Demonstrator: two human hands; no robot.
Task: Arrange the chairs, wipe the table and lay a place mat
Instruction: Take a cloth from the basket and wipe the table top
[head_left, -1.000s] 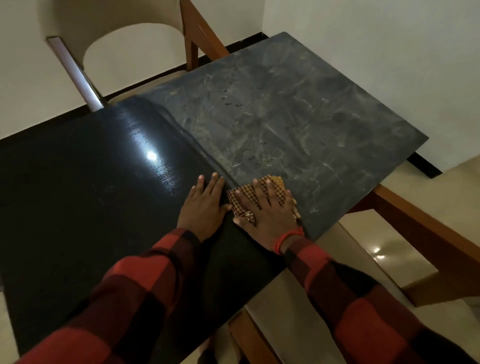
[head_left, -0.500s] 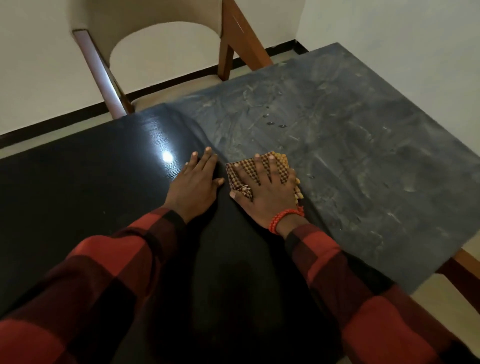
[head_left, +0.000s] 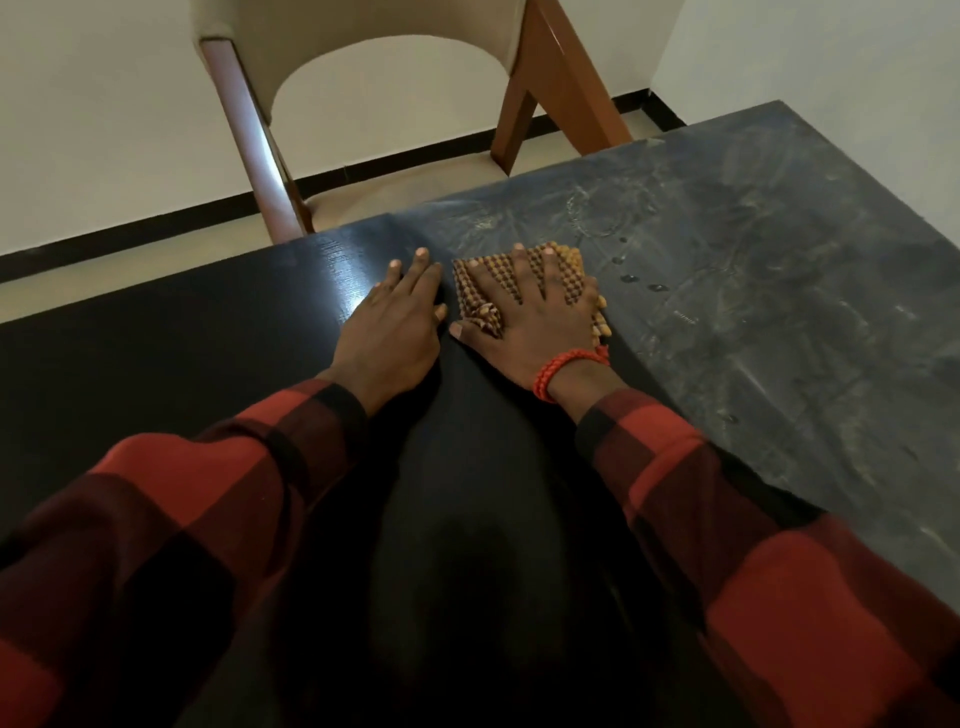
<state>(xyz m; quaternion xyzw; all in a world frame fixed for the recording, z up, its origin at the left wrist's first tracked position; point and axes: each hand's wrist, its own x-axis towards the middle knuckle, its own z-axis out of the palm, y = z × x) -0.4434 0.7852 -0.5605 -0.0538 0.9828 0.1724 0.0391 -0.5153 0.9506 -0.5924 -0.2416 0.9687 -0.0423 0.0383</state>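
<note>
Landmark for this entry: the checked cloth (head_left: 511, 283).

Far left of the cloth, I see the clean part of the surface (head_left: 156, 332), glossy black, with a bright light glare just left of the hands. Beyond the surface edge, up and left of the cloth, stands a chair (head_left: 374, 62) with a pale curved back, a cream seat and brown wooden legs; its seat sits partly under the far edge.

Immediately left of the cloth, my left hand (head_left: 392, 322) lies flat on the surface, fingers straight and together, holding nothing. Its thumb side is just beside the cloth's left edge; I cannot tell whether it touches.

On the cloth itself, my right hand (head_left: 535, 317) presses down with fingers spread and straight, palm covering the near half. The cloth is a small brown-and-tan folded pad lying flat on the surface, right at the boundary between the glossy zone and the dull zone. A red braided bracelet (head_left: 563, 371) circles the right wrist. Both sleeves are red-and-black plaid.

Right of the cloth, the surface is grey, smeared and dusty, with streaks and a few small dark spots close to the cloth.
</note>
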